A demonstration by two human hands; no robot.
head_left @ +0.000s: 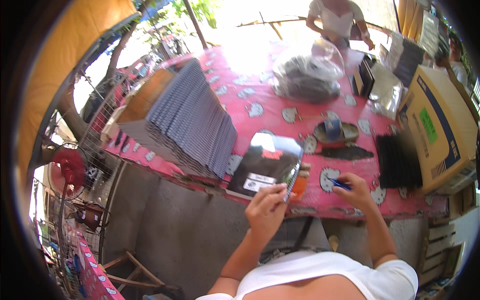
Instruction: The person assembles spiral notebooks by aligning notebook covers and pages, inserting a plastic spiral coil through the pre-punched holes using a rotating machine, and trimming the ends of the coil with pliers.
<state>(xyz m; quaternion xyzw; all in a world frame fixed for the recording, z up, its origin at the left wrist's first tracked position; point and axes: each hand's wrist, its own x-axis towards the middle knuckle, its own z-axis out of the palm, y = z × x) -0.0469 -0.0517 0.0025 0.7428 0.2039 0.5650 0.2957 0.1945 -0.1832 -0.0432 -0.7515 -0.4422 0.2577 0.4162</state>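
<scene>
My left hand [268,210] is closed on the lower right corner of a black-covered spiral notebook [265,162], which has a white label and a shiny, light-reflecting cover. The notebook is at the table's near edge, and its coil runs down the right side. To the right, my right hand [356,192] is closed around a small blue-handled tool [341,184], its kind unclear, held above the tablecloth. An orange object [300,186] shows partly from behind the notebook. Left of the notebook rises a tall stack of spiral-bound notebooks [200,120].
A pink patterned tablecloth [257,107] covers the table. On it are a slipper [336,131], a dark flat strip [347,152], a bundle of black coils [397,160], a large carton [445,125] and a filled plastic bag [310,72]. Another person [337,22] stands opposite.
</scene>
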